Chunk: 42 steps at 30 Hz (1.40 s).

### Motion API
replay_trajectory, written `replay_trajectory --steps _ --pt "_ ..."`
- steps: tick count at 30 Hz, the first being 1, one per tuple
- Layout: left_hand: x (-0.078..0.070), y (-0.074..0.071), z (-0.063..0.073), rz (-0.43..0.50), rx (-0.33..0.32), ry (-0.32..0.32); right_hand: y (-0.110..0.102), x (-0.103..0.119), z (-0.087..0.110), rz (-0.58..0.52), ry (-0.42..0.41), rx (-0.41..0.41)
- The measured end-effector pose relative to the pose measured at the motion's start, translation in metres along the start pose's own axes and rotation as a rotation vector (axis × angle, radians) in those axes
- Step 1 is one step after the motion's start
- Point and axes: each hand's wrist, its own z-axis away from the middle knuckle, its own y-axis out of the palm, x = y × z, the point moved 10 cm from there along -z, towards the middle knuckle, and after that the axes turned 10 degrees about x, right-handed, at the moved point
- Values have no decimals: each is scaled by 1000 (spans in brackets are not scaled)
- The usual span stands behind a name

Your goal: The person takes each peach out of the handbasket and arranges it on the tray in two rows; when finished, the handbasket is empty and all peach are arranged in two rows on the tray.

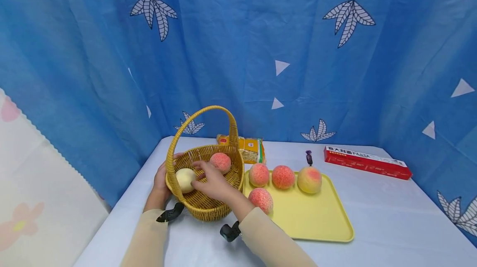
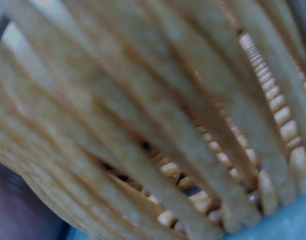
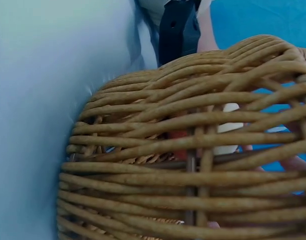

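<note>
A wicker basket (image 1: 210, 214) with a tall arched handle stands at the left of the table. Inside it lie a pale yellow peach (image 1: 185, 180) on the left and a pink-red peach (image 1: 221, 162) toward the back. My left hand (image 1: 160, 182) holds the basket's left side from outside, partly hidden behind the handle. Reaching over the rim, my right hand (image 1: 212, 182) is inside, its loosely spread fingertips at the right edge of the pale peach. Woven strands (image 2: 157, 110) fill the left wrist view. Through the wall (image 3: 192, 180), the right wrist view shows bits of pink and cream.
Just right of the basket lies a yellow tray (image 1: 313, 221) with several peaches (image 1: 283, 176) toward its back and left. Behind stand a yellow pasta bag (image 1: 251, 149), a purple-wrapped candy (image 1: 309, 158) and a red pasta box (image 1: 367, 162). A blue curtain (image 1: 246, 51) hangs beyond the table.
</note>
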Motion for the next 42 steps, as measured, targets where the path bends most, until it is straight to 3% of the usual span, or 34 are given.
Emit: replay_trajectory --steps 8,17,25,35,42 --pt "-1 3 3 36 -1 -7 7 -9 -11 58 48 -3" --pt "-2 2 1 37 38 34 10 -13 -19 226 110 -21" --pt "-1 2 -1 26 26 38 17 -18 -25 152 100 72" --pt "-5 5 -1 -16 57 66 25 -21 -26 86 72 173" --pt "-1 1 0 32 16 30 25 -20 -26 80 53 165"
